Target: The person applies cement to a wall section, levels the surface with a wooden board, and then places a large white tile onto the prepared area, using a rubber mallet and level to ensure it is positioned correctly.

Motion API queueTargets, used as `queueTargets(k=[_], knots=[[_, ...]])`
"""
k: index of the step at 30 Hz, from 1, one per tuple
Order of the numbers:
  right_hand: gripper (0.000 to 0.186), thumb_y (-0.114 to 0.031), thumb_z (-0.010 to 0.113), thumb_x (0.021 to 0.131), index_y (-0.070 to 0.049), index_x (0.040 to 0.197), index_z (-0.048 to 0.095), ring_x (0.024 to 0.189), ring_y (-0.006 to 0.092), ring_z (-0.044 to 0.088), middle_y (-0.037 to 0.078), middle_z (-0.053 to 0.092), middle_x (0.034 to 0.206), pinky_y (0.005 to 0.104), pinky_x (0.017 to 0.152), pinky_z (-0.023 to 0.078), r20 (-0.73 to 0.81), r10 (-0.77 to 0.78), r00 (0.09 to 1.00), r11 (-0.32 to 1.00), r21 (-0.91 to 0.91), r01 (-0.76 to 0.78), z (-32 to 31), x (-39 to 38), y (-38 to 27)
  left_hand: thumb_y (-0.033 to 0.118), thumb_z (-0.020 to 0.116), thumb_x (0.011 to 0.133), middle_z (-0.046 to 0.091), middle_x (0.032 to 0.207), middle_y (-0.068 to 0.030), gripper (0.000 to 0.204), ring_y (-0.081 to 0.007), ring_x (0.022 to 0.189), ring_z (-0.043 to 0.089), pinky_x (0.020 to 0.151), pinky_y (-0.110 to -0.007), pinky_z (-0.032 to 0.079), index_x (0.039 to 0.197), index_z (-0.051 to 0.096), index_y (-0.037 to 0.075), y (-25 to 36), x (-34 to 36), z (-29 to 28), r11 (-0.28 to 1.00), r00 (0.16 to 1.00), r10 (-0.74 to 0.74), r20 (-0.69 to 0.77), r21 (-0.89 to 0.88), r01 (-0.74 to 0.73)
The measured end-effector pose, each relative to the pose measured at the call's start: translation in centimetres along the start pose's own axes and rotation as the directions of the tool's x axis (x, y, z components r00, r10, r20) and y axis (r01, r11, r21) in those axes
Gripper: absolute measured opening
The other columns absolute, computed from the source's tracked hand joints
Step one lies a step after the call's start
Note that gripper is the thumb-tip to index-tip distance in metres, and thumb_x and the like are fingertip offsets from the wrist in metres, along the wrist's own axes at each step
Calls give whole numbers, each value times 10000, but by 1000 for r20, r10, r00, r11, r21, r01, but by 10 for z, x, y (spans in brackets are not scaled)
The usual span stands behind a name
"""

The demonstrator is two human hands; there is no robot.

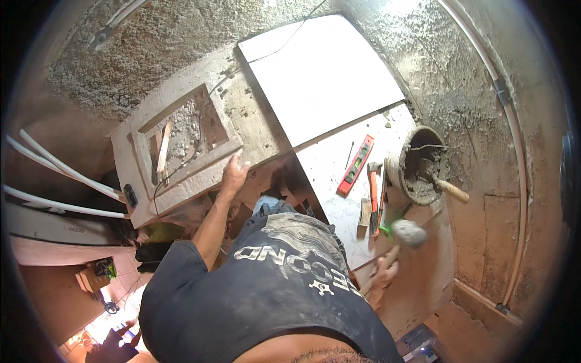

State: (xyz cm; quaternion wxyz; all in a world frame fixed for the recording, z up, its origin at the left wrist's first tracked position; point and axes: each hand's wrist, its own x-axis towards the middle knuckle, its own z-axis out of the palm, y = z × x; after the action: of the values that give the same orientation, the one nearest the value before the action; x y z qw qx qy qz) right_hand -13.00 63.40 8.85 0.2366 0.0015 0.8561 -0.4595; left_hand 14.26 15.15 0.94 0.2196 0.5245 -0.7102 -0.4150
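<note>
My left hand rests at the front edge of the grey concrete slab, its fingers stretched out and holding nothing. At the lower right my right hand is closed round the handle of a mallet, whose rounded grey head is blurred. A large white tile lies on the slab's right part, and a second pale tile adjoins it on the near side. On that second tile are a red spirit level and an orange-handled hammer, with a small block beside it.
A bucket of wet mortar tilts at the right, a wooden-handled trowel in it. The slab has a rectangular cutout with a wood strip inside. White pipes stick out at left. A thin cable crosses the slab. Rough walls stand behind.
</note>
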Motion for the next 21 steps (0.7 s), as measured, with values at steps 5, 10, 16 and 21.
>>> queueTargets(k=[5,10,16,21], knots=[[412,-189,658,761,11,1104,547,830,235,592,133,625,910,342,780,465,259,-124,958,961,-209,180,124,20,-76,273,633,821,578,1148,-215,571,-291,962,621,846,-352,479,1257,447,-46,19,101,46,942,966,-192,173,-243,231],[348,-282,601,837,10,1005,516,516,99,487,15,491,647,274,454,401,334,-473,816,861,-24,508,245,77,-227,272,649,812,579,1123,-209,567,-310,1012,585,865,-376,467,1224,442,-58,48,184,75,941,935,-328,131,-41,336],[572,-494,501,903,9,1176,496,540,129,512,32,510,650,300,493,417,208,-538,817,829,-42,557,329,124,-295,204,691,790,582,1034,-229,473,-290,988,578,846,-397,461,1110,456,-55,52,200,78,928,931,-284,229,-178,327],[441,-385,481,924,12,1116,499,830,424,618,268,622,844,474,712,464,318,-442,839,773,-339,536,357,156,-285,239,706,766,584,838,-169,396,-277,811,579,719,-426,459,953,449,2,54,200,74,886,895,-330,299,-229,403]])
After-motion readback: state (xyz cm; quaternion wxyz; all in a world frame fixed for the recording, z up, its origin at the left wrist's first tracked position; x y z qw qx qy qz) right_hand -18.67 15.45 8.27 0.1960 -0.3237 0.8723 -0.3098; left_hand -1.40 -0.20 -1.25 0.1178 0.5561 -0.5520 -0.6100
